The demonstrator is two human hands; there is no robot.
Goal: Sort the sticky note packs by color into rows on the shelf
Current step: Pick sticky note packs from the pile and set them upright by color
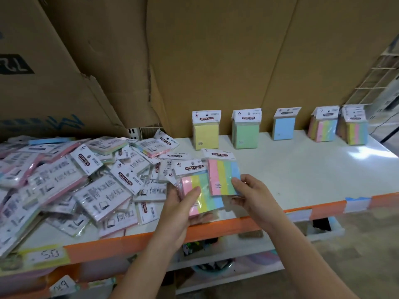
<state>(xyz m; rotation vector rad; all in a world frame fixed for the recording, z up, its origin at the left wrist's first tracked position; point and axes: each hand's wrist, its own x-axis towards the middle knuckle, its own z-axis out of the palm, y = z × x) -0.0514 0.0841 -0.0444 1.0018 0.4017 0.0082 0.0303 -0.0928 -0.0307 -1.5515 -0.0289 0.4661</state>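
Left hand (183, 203) first: my thumb lies across the face of a striped sticky note pack (207, 197) and my fingers curl under it, so it sits firmly in my grip. My right hand (252, 195) pinches a second striped pack (222, 175) by its lower right corner, thumb on the blue stripe and the other fingers curled behind. Both packs show pink, yellow, green and blue bands under a white header card. I hold them side by side above the front edge of the shelf (302, 169), near its middle, and the right one overlaps the upper right corner of the left one.

Along the back edge of the shelf, against the cardboard (216, 61), packs stand upright in a line: yellow (205, 134), then green (246, 130), then blue (284, 126), each well apart from the next. Farther toward the back right corner stand two groups of striped packs (322, 128), just beside each other; how many are in each I cannot tell.

Across the left end of the shelf, from back to front edge, spreads a loose pile of unsorted packs (75, 173), many face down, reaching almost to my left hand. An orange strip (216, 229) runs along the shelf's front edge, with a handwritten price label (46, 254) stuck on it near the left corner.
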